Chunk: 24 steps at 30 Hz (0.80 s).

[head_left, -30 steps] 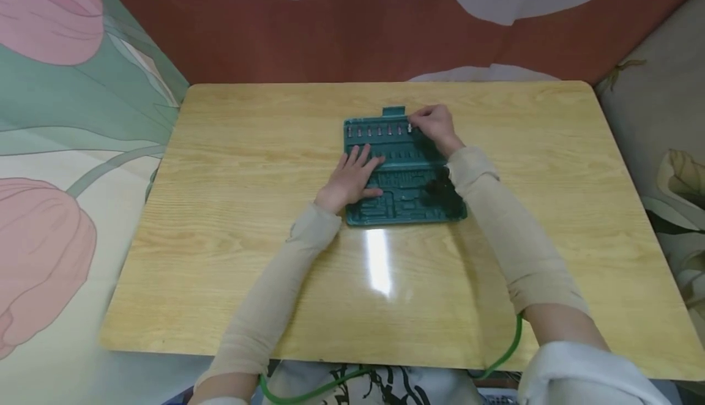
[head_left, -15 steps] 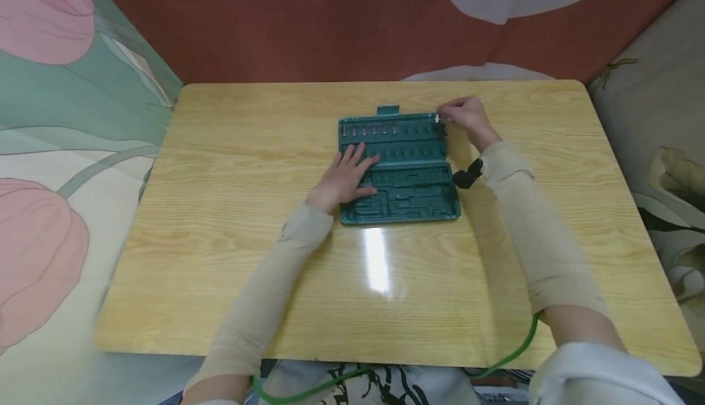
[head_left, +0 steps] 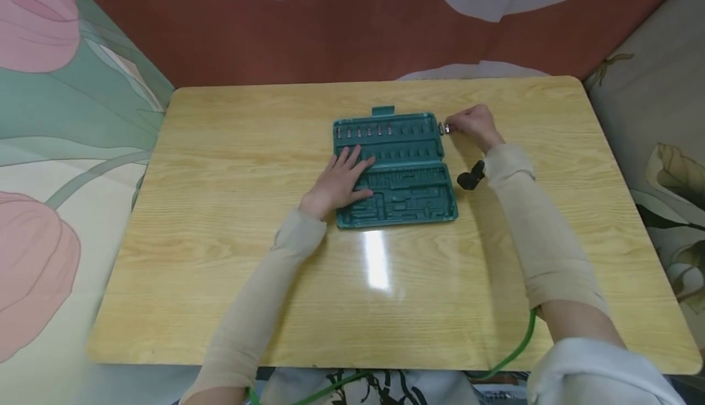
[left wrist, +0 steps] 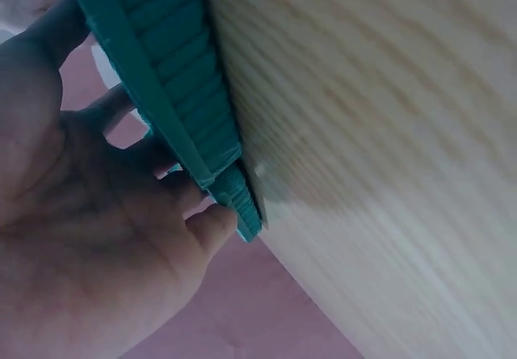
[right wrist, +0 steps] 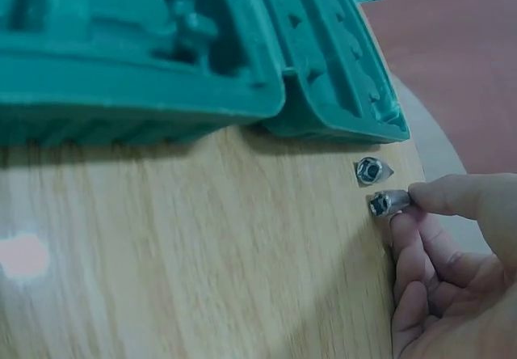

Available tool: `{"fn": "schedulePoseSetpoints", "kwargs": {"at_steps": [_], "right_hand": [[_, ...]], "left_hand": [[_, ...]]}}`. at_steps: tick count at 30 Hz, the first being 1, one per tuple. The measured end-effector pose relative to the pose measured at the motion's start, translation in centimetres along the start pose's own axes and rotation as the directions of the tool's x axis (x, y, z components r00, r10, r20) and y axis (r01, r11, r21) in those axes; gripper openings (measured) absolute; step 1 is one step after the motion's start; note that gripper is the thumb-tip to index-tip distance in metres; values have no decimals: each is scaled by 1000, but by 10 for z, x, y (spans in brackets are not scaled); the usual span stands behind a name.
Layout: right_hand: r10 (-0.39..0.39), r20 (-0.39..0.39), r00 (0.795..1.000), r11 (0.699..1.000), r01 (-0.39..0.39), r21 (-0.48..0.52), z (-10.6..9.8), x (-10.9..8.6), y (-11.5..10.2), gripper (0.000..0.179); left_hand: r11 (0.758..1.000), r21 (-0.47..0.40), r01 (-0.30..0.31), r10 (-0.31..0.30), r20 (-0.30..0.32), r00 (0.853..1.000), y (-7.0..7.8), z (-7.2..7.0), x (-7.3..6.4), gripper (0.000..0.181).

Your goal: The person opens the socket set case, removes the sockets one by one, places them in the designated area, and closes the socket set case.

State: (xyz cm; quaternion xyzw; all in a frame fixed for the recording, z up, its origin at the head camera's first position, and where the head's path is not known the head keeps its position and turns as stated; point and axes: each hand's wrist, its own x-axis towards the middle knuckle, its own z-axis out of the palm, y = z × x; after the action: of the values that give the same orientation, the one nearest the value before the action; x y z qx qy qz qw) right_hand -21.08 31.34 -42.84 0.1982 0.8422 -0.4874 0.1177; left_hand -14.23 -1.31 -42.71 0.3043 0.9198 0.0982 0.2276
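Note:
An open green plastic socket case (head_left: 410, 200) lies flat on the table, its moulded recesses facing up. Several small metal sockets (head_left: 359, 131) stand in the left part of its far row. My left hand (head_left: 337, 186) rests on the case's left side with fingers spread. Just beyond the far right edge, my right hand (head_left: 478, 126) pinches a small metal socket (right wrist: 391, 203) between thumb and fingertips, close over the wood. A second socket (right wrist: 371, 171) sits on the table between that one and the case, its hollow end showing in the right wrist view.
The wooden table (head_left: 231, 148) reaches to a red-brown patterned backdrop (head_left: 308, 44). A black wrist device (head_left: 470, 176) hangs by my right wrist. A green cable (head_left: 518, 347) runs from the right sleeve near the table's front edge.
My right hand has lifted a socket out of the case's far row and carried it right, past the case edge, to beside the other socket. My left hand keeps its place on the case.

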Motion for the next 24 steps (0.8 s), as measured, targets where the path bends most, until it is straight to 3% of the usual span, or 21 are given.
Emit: {"fn": "schedulePoseSetpoints", "kwargs": {"at_steps": [8,17,24], "right_hand": [[3,-30,1000,1000,-4,-3,2,2,-4,18],[-18,-23,1000,998,16,-54,4,2,-2,27],[-81,-41,996,990,76,-116,5,2,1,27]], "left_hand": [[1000,18,2,-2,-28,1000,1,-4,-5,74],[1000,-2,7,-7,-16,1000,1,-2,-4,75],[1000,1,3,-3,-20,1000,1,0,0,76]]}}
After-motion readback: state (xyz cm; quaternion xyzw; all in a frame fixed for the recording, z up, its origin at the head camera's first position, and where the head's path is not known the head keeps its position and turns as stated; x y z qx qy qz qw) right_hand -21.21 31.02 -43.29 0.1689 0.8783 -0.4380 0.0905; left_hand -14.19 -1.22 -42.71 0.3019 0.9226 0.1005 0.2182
